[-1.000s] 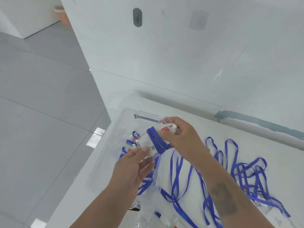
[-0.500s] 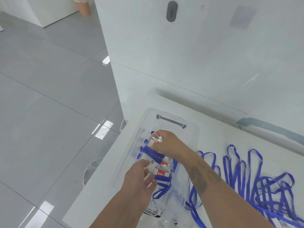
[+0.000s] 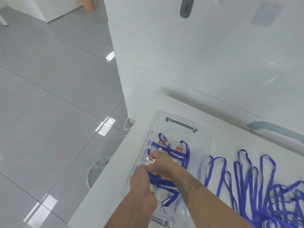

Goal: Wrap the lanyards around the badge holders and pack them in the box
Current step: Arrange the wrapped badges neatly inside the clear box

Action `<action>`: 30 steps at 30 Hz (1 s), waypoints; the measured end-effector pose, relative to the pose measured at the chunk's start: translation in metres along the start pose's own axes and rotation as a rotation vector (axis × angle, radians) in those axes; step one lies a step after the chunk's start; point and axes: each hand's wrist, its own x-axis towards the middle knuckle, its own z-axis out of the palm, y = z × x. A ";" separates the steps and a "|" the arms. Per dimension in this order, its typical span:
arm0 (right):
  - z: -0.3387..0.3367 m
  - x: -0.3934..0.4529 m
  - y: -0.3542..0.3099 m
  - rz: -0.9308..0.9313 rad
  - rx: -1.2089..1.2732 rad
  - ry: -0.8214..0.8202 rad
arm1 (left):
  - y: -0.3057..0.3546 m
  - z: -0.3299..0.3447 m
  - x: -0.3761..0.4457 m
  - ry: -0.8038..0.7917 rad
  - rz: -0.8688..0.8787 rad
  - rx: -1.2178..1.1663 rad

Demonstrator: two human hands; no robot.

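A clear plastic box (image 3: 207,142) stands on the white table near its left edge. Inside lie wrapped badge holders (image 3: 178,149) with blue lanyards and red labels. Both my hands reach down into the box. My right hand (image 3: 162,163) pinches the clear top of a wrapped badge holder (image 3: 150,160) low inside the box. My left hand (image 3: 141,179) is closed on the same holder's lower end, hiding most of it. Loose blue lanyards (image 3: 256,181) lie tangled on the table to the right of the box.
A white wall panel (image 3: 205,55) rises just behind the table. The table's left edge (image 3: 105,175) drops to a grey tiled floor (image 3: 49,104). The box has a grey handle (image 3: 181,124) at its far end.
Both hands carried the wrapped badge holder from above the box down into it, close to the others. The view shifted left, showing more of the floor.
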 end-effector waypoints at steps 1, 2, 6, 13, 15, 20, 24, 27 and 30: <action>0.003 0.001 0.001 -0.006 -0.019 0.013 | 0.000 0.000 0.000 0.007 0.009 -0.018; 0.005 0.001 0.001 -0.010 -0.043 0.029 | 0.000 -0.001 0.000 -0.002 0.005 -0.035; 0.012 0.004 -0.001 -0.038 -0.283 0.071 | 0.001 -0.002 0.010 0.013 -0.009 -0.016; 0.012 0.006 -0.008 -0.033 -0.663 0.099 | -0.001 0.003 0.016 0.044 -0.003 -0.004; 0.016 0.004 -0.002 -0.087 -0.680 0.245 | -0.001 0.004 0.015 0.049 -0.011 -0.005; 0.008 0.005 0.005 -0.037 -0.401 0.220 | 0.001 0.004 0.018 0.052 -0.030 0.004; 0.001 0.009 0.012 -0.021 -0.322 0.255 | 0.002 0.002 0.028 0.066 -0.034 0.018; 0.000 0.015 0.015 0.021 -0.334 0.273 | 0.000 0.003 0.031 0.071 -0.022 -0.021; -0.002 0.017 0.017 0.036 -0.377 0.265 | -0.002 0.005 0.035 0.095 -0.016 -0.021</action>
